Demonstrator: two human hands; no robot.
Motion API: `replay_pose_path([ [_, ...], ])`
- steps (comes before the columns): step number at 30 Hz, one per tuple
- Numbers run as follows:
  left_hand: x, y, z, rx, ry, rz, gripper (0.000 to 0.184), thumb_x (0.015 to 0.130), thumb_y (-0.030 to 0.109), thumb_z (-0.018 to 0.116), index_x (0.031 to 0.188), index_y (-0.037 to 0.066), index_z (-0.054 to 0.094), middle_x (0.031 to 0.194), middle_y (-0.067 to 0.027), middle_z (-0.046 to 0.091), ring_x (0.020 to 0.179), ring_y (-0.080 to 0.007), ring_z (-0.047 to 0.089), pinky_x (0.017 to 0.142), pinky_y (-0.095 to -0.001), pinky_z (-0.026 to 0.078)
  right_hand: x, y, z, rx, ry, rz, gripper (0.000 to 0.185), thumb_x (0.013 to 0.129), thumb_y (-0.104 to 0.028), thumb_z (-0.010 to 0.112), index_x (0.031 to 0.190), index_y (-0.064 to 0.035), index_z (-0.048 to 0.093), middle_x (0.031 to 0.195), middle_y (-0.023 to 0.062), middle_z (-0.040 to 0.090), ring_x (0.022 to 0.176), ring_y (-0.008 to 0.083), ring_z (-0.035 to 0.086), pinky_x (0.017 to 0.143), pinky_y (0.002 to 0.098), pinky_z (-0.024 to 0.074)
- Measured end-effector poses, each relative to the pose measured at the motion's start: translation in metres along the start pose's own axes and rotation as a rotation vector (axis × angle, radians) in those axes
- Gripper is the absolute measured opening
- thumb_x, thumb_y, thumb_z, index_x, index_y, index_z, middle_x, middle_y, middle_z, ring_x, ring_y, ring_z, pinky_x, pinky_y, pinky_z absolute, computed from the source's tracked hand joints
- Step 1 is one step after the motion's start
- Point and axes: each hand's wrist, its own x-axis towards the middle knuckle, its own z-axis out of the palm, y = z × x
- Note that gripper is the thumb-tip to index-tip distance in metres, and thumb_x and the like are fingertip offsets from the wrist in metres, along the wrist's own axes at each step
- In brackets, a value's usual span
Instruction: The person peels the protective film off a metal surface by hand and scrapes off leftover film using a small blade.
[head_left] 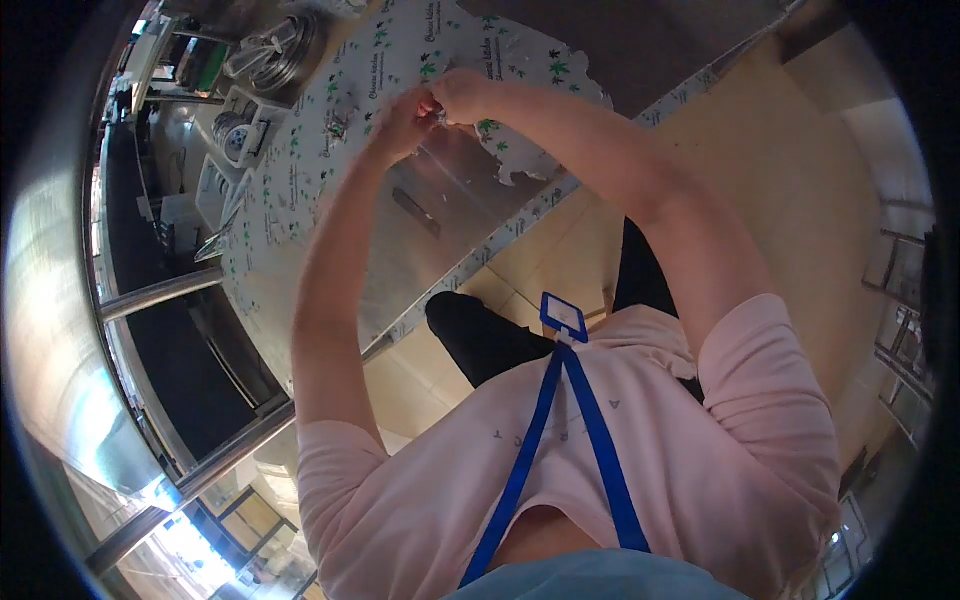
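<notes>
At twelve o'clock your left hand (402, 122) and right hand (464, 97) meet, hold unclear, over patterned film (535, 62), likely light and tear-prone, best pinched along its ragged edge.

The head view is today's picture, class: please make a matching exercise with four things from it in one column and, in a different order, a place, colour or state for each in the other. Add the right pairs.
Things
1. left hand and right hand
2. film
3. badge
4. shirt

Descriptions
A. pale pink, with a few dark letters
B. close together above the table
C. blue-framed, hanging from a blue lanyard
D. printed with green leaves, covering part of the metal tabletop

Right pairs: 1-B, 2-D, 3-C, 4-A.
</notes>
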Motion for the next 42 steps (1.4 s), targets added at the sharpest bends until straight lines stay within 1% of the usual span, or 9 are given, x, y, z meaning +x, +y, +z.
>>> replay_pose_path([
  [11,-0.003,-0.009,0.003,-0.039,-0.102,-0.106,0.019,0.073,0.01,0.055,0.091,0.007,0.052,0.083,-0.0105,0.057,0.075,-0.0247,0.056,0.066,-0.034,0.044,0.02,-0.008,-0.025,-0.291,-0.34,-0.101,0.032,0.065,-0.023,0.063,0.082,0.0035,0.055,0.081,0.0204,0.057,0.079,0.0332,0.056,0.064,0.0375,0.047],
  [17,0.03,-0.098,-0.004,-0.056,0.077,-0.065,0.019,0.077,0.019,0.05,0.091,0.007,0.053,0.084,-0.0135,0.055,0.083,-0.0223,0.054,0.068,-0.0344,0.042,0.044,0.024,-0.011,-0.529,0.4,-0.324,0.04,0.073,-0.033,0.054,0.082,0.0057,0.054,0.067,0.0179,0.056,0.065,0.0314,0.057,0.061,0.0352,0.0481],
  [22,0.083,-0.014,-0.11,0.391,0.254,0.134,0.018,0.081,0.018,0.047,0.087,0.003,0.054,0.078,-0.0081,0.056,0.07,-0.0211,0.053,0.067,-0.0346,0.043,0.072,-0.024,-0.122,0.027,0.151,0.106,0.026,0.078,-0.026,0.051,0.076,-0.0003,0.051,0.064,0.0118,0.05,0.057,0.0233,0.049,0.055,0.0328,0.0423],
  [28,0.063,-0.01,-0.106,-0.836,0.044,-0.031,0.019,0.082,0.014,0.053,0.099,0.006,0.054,0.068,-0.0034,0.047,0.056,-0.0148,0.041,0.053,-0.0331,0.037,0.034,-0.029,-0.147,0.806,-0.131,-0.159,0.022,0.086,-0.017,0.041,0.067,-0.0077,0.04,0.059,0.0048,0.031,0.05,0.0157,0.028,0.051,0.0344,0.0285],
  [29,0.056,-0.024,-0.103,-0.879,-0.279,0.401,0.028,0.083,0.011,0.05,0.11,0.006,0.048,0.082,-0.0054,0.053,0.065,-0.018,0.049,0.058,-0.0343,0.041,0.028,-0.027,-0.143,0.914,-0.186,-0.165,0.024,0.088,-0.016,0.039,0.065,-0.009,0.038,0.058,0.0037,0.028,0.049,0.0145,0.025,0.051,0.0347,0.0262],
  [32,0.003,0.025,-0.083,-1.091,-0.023,-0.19,0.011,0.079,0.012,0.053,0.089,0.008,0.054,0.074,-0.0013,0.055,0.062,-0.0112,0.05,0.057,-0.0232,0.04,0.011,-0.027,-0.119,1.218,-0.304,0.133,0.024,0.088,-0.016,0.04,0.065,-0.0104,0.039,0.057,0.0033,0.029,0.047,0.0129,0.024,0.048,0.0347,0.0254],
  [35,-0.017,0.024,-0.061,-1.107,0.178,-0.222,0.015,0.078,0.012,0.056,0.093,0.01,0.054,0.073,-0.0009,0.054,0.061,-0.0075,0.049,0.054,-0.0199,0.039,-0.015,-0.03,-0.104,1.267,-0.284,0.142,0.023,0.087,-0.02,0.044,0.065,-0.0104,0.043,0.056,0.0037,0.034,0.045,0.0125,0.028,0.046,0.0339,0.0273],
  [40,-0.033,-0.026,-0.04,-0.115,0.416,-0.502,0.016,0.077,0.012,0.053,0.092,0.011,0.056,0.084,-0.0044,0.056,0.073,-0.0204,0.053,0.066,-0.0267,0.043,-0.039,-0.04,-0.046,0.644,0.04,0.369,0.023,0.08,-0.025,0.052,0.066,-0.0072,0.047,0.056,0.0052,0.042,0.047,0.0158,0.039,0.045,0.031,0.0324],
  [42,-0.04,-0.022,-0.028,0.277,0.382,-0.34,0.016,0.076,0.013,0.051,0.091,0.012,0.058,0.089,-0.0064,0.057,0.082,-0.0249,0.053,0.073,-0.0304,0.043,-0.029,0.001,0.003,0.51,0.256,-0.013,0.022,0.072,-0.022,0.058,0.077,-0.0015,0.055,0.065,0.0107,0.056,0.058,0.0227,0.055,0.055,0.032,0.0448],
])
